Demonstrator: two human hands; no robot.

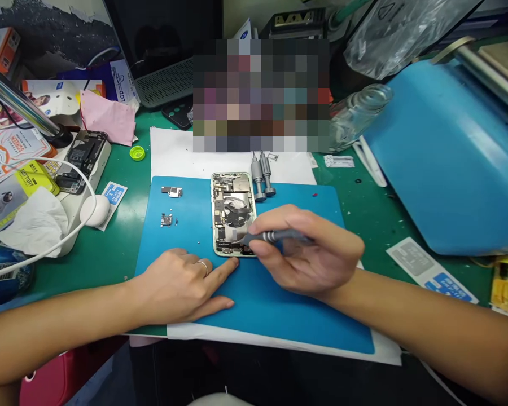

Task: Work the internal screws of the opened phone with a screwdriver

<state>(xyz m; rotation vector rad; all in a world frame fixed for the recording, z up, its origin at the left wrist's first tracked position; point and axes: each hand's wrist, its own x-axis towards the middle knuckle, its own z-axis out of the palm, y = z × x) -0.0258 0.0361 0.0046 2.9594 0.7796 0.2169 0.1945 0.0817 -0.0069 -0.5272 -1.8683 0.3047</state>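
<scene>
An opened phone with bare inner parts lies on a blue mat. My right hand grips a grey screwdriver between thumb and fingers, its front end over the phone's lower right corner. Its very tip is too small to make out. My left hand rests on the mat with index finger and thumb stretched out and the other fingers curled. That index fingertip is at the phone's bottom edge, and nothing is held. Small removed parts and a metal piece lie left of the phone.
Two grey screwdrivers stand at the phone's upper right. Behind are a glass jar and a blurred-out patch. A white cable, another opened phone and boxes crowd the left. A large blue object fills the right.
</scene>
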